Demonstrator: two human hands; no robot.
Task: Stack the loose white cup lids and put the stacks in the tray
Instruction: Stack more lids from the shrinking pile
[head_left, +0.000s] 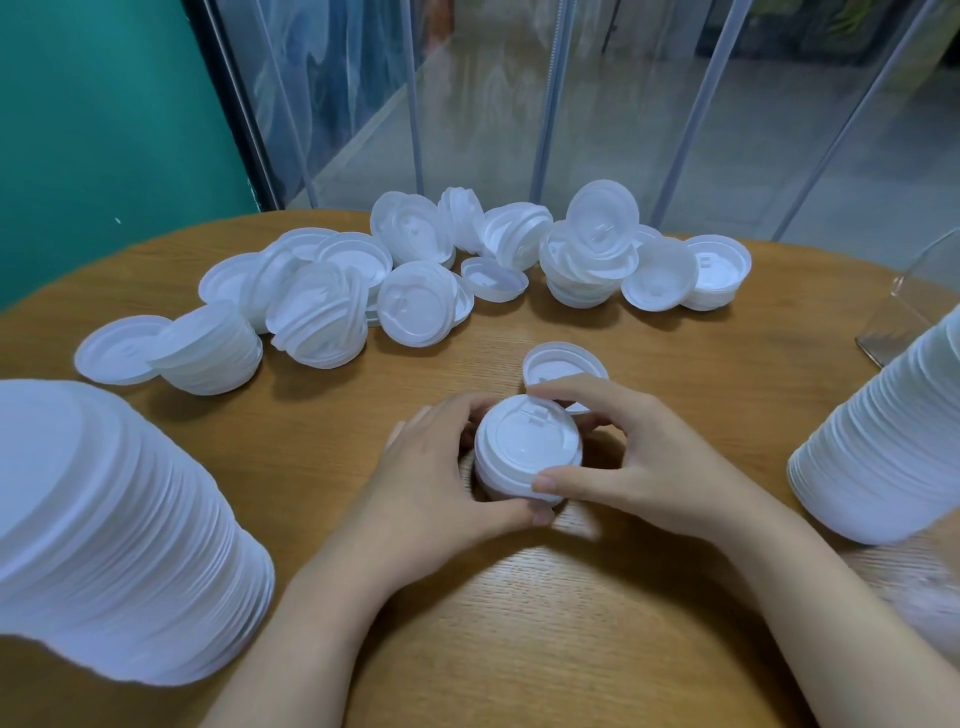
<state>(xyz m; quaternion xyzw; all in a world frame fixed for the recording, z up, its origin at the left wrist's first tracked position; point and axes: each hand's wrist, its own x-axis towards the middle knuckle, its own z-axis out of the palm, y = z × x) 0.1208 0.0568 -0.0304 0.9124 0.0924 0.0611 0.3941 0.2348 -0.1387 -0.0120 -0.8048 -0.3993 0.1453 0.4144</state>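
At the bottom of the frame two bare forearms reach inward over a round wooden table (519, 623), meeting just below the middle of the picture. There the left hand (436, 488) and the right hand (639, 462) curl around a short stack of white lids (524, 452) that stands on the tabletop; the left thumb lies along its near base, the right thumb presses on its near rim, and the fingers of both hands wrap its sides, so the far side of the stack is partly hidden. Touching the right fingertips, just behind the stack, a single lid (558, 364) lies with its hollow side up, its near edge covered by those fingers. In the lower left of the frame a tall stack of lids (119, 540) lies close to the camera, blurred and cut by the frame edge, and a second tall stack (883, 441) leans in from the right edge. Behind that one, at the right edge, a clear plastic piece (904, 312) stands on the table; what it is cannot be told. Further back, across the upper middle of the frame, a heap of loose lids (415, 275) sprawls from left to right, some flat, some tilted on edge, several nested in small clumps. Beyond the table rise a teal wall (93, 119) at the upper left and clear hanging plastic strips (571, 93).
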